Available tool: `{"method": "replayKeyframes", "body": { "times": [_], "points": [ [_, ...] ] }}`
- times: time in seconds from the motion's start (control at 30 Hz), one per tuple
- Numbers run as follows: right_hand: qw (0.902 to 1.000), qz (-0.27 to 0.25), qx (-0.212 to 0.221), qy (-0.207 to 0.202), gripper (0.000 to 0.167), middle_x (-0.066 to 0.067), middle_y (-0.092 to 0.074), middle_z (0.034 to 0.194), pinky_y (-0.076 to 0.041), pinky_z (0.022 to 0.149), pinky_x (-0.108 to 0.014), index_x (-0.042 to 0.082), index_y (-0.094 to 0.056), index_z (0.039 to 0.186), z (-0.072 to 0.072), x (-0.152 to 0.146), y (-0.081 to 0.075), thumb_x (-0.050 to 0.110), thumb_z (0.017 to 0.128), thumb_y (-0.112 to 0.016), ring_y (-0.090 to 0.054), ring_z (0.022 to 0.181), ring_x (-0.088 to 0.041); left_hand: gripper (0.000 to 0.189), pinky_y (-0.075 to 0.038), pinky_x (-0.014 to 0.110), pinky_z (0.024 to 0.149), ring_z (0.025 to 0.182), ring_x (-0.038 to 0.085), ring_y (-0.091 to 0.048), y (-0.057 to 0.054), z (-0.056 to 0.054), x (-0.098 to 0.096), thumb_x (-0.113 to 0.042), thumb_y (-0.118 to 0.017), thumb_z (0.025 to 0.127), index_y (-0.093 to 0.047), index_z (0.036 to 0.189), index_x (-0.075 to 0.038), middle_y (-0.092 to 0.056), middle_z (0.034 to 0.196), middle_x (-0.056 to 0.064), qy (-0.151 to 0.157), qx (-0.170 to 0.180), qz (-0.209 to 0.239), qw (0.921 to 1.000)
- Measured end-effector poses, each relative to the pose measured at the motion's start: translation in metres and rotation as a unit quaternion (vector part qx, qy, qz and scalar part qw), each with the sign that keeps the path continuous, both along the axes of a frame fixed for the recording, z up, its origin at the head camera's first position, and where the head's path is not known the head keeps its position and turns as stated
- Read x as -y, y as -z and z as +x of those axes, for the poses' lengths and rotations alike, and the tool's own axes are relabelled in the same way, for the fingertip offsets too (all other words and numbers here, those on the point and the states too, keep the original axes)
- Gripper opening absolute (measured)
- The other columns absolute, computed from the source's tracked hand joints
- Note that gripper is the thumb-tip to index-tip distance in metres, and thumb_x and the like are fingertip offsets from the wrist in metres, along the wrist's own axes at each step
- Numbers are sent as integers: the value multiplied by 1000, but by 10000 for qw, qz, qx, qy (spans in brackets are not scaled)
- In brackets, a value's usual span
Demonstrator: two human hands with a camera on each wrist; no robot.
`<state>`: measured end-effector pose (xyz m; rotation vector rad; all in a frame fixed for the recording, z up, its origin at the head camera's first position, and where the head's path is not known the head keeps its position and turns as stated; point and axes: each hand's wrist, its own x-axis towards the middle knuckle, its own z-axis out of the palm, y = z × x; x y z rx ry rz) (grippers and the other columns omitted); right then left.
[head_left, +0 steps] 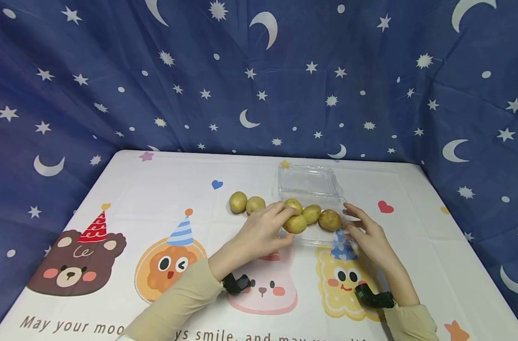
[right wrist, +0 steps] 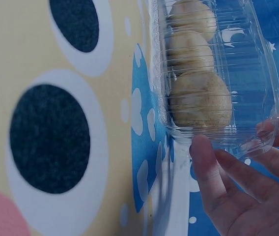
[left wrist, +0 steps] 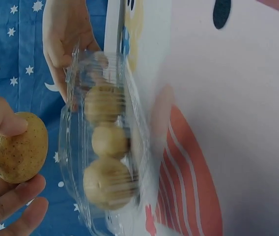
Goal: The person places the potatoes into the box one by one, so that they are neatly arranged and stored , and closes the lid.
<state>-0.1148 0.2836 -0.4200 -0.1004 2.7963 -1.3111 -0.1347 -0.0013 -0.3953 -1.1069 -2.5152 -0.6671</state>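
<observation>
The relation that matters here is height and side: the held potato (head_left: 295, 225) hangs above the left, near part of the clear tray (head_left: 307, 241), with a visible gap between them in the left wrist view. Its long axis appears to run roughly left to right, close to parallel with the far edge of the counter (head_left: 191, 175). The left hand (head_left: 265, 226) pinches it between thumb and fingers, coming in from the near left.

Inside the tray, three potatoes (head_left: 312, 214) lie in a slanting row, the left one toward the far edge of the counter and the right one toward the near edge. Bare tray floor shows on the near side of the row, so the way in looks like a short drop there rather than a sideways reach. The lid (head_left: 306, 181) lies folded back toward the far edge.

The right hand (head_left: 367, 233) is at the tray's right end, its fingers spread and lightly bent against the end wall, apparently steadying it.

The outer loose potato (head_left: 238, 202) and the inner loose potato (head_left: 255, 204) rest on the counter, left of the tray; the left hand is much the nearer to both.
</observation>
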Motion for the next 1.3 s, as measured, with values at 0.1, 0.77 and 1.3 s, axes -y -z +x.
{"method": "replayKeyframes", "body": {
  "times": [0.1, 0.77, 1.3],
  "points": [
    [10000, -17, -16, 4, 55, -23, -47, 142, -48, 76, -12, 8, -33, 148, -1, 0, 0, 7, 96, -48, -57, 117, -41, 42, -52, 26, 72, 91, 11, -62, 1, -2, -6, -24, -73, 76, -61, 116, -16, -62, 107, -3, 89, 55, 0, 9999],
    [9999, -115, -91, 0, 54, -23, -50, 139, -48, 76, -12, 9, -36, 147, 0, 2, -2, 5, 95, -47, -58, 116, -41, 47, -44, 20, 63, 80, 9, -55, 16, -11, -38, -29, -71, 79, -58, 123, -18, -59, 103, -3, 143, 662, -135, 9976],
    [9994, -313, -120, -12, 53, -25, -49, 138, -55, 76, -21, 7, -36, 147, 1, 1, 0, 3, 95, -47, -58, 115, -41, 45, -48, 19, 73, 88, 8, -58, 19, -18, -61, -28, -71, 78, -58, 120, -19, -61, 116, -3, 283, 1269, -205, 9913]
  ]
}}
